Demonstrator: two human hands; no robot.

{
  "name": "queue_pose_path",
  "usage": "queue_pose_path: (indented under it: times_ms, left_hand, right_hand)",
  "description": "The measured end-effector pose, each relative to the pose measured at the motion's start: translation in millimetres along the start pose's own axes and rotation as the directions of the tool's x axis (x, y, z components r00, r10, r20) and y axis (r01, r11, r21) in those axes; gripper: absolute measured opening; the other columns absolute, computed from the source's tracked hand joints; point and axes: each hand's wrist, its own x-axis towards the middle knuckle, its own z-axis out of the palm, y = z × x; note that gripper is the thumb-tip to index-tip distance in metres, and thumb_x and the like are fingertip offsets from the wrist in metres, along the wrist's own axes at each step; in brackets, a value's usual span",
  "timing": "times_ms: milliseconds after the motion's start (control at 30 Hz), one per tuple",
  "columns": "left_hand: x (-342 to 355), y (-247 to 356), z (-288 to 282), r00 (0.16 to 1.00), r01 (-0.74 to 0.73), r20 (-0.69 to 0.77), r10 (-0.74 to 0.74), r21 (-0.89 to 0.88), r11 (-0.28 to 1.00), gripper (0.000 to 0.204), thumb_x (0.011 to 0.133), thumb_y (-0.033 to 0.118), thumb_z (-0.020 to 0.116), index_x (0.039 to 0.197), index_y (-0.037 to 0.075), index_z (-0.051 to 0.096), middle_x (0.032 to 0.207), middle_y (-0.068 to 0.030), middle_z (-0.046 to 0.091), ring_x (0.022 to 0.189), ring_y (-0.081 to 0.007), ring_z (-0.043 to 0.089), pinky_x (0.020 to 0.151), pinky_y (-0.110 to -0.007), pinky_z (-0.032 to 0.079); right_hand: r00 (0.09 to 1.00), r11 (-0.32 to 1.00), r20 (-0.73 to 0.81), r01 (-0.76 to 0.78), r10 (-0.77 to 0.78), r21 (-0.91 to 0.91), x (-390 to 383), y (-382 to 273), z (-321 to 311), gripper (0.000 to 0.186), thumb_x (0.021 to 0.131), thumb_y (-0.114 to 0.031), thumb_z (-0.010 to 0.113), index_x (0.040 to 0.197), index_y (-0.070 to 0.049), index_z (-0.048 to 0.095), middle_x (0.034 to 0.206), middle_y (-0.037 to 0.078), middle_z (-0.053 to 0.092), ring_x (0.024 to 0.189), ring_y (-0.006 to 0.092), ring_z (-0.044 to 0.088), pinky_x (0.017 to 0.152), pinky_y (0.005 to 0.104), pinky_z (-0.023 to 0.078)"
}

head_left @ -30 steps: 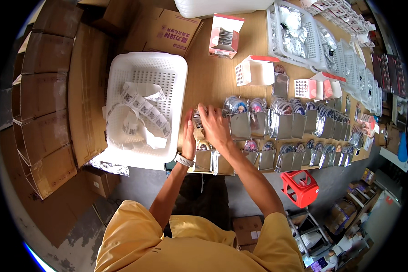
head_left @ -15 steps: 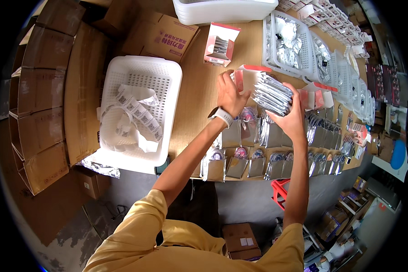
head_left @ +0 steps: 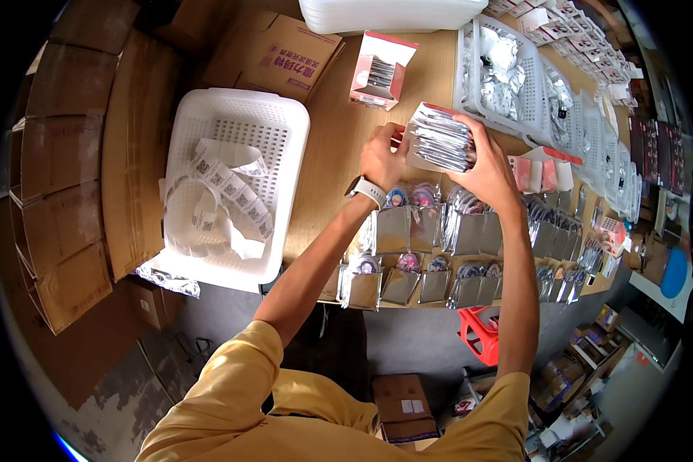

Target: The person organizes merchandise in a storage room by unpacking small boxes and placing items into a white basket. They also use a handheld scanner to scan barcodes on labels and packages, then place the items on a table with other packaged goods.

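My right hand [head_left: 487, 168] is closed around a stack of flat silver foil packets [head_left: 441, 141]. The packets overlap the mouth of an open red-and-white box [head_left: 418, 118], whose body they mostly hide; whether they are partly inside it I cannot tell. At the box's left side, my left hand [head_left: 383, 159] has its fingers bent around a red edge. Just beyond stands a second open box [head_left: 376, 75] with similar packets upright inside. Below my hands, rows of silver packets [head_left: 393, 229] with round colourful tops lie along the table's near edge.
A white perforated basket [head_left: 296, 165] with a label strip [head_left: 235, 189] stands left. Cardboard boxes [head_left: 281, 58] are behind and beside it. White trays [head_left: 393, 15] are stacked at the back. Baskets of foil packets [head_left: 508, 73] line the right, near other open boxes [head_left: 543, 169]. A red stool [head_left: 481, 339] is below.
The packet stack has moved left and slightly up with my right hand, now covering the box opening. My left hand has shifted slightly left and down, and its fingers have drawn in at the box.
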Motion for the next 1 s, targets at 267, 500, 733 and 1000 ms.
queue_pose_path:
  times_ms: [267,500,733,1000]
  left_hand:
    - [0,-5,4,0.999,0.024,-0.036,-0.025,-0.052,0.998,0.025,0.087,0.011,0.065,0.110,-0.001,0.066,0.094,-0.0167,0.070,0.082,-0.0272,0.070,0.075,-0.035,0.055]
    - [-3,7,3,0.997,0.059,-0.058,-0.057,0.030,0.998,0.022,0.086,0.010,0.065,0.106,0.001,0.070,0.094,-0.0177,0.068,0.079,-0.0295,0.070,0.072,-0.038,0.053]
    - [-4,12,12,0.983,0.068,-0.174,-0.057,0.057,0.996,0.016,0.082,0.008,0.067,0.096,0.000,0.068,0.092,-0.0153,0.067,0.077,-0.0318,0.068,0.070,-0.041,0.052]
    - [-3,21,28,0.984,0.091,-0.158,-0.077,0.085,0.992,0.022,0.079,0.006,0.068,0.096,0.003,0.054,0.092,-0.0181,0.063,0.080,-0.0417,0.063,0.069,-0.049,0.049]
  right_hand:
    - [0.997,0.989,0.080,0.025,-0.014,-0.143,3,18,14,0.077,0.067,-0.008,0.082,0.134,-0.012,0.044,0.122,0.019,0.058,0.106,0.0370,0.061,0.089,0.0434,0.051]
    - [0.994,0.961,0.100,-0.014,0.043,-0.275,7,10,15,0.076,0.065,-0.008,0.082,0.132,-0.011,0.045,0.120,0.019,0.059,0.110,0.0370,0.058,0.092,0.0450,0.048]
    - [0.988,0.950,0.152,0.041,0.007,-0.309,12,-1,11,0.071,0.065,-0.005,0.080,0.128,-0.008,0.047,0.124,0.015,0.057,0.118,0.0372,0.052,0.099,0.0451,0.045]
    - [0.993,0.952,0.115,0.015,0.022,-0.307,1,1,16,0.072,0.064,-0.003,0.080,0.128,-0.007,0.046,0.128,0.016,0.052,0.122,0.0382,0.047,0.102,0.0465,0.042]
